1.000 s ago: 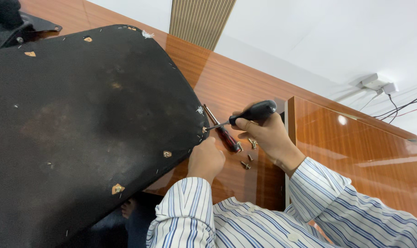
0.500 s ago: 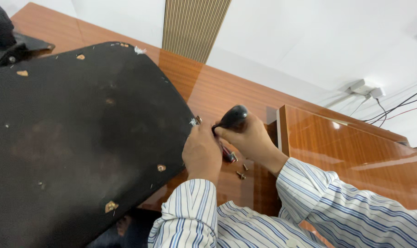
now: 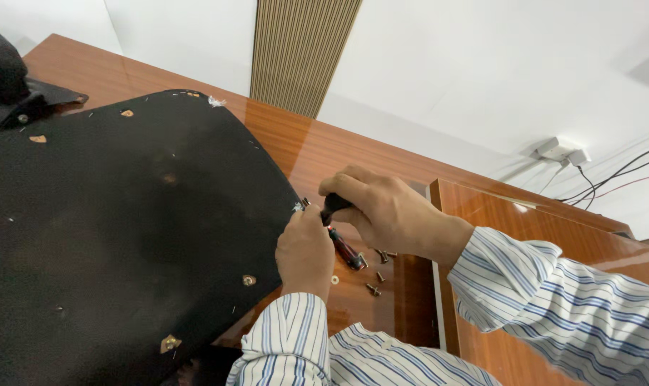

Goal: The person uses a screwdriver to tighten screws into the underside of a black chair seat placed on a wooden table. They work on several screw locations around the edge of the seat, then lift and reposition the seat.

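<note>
Hands at work at the edge of a black panel [image 3: 117,236] lying on a glossy wooden surface [image 3: 303,146]: the right hand [image 3: 385,211] is closed around a dark-handled tool [image 3: 333,207], the left hand [image 3: 304,246] pinching at the panel's rim beside it. Several loose screws [image 3: 377,271] lie near the hands, suggesting work partly done; some panel holes look unfilled.

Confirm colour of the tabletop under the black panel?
Glossy reddish-brown wood tabletop; head view shows it, the only view.
</note>
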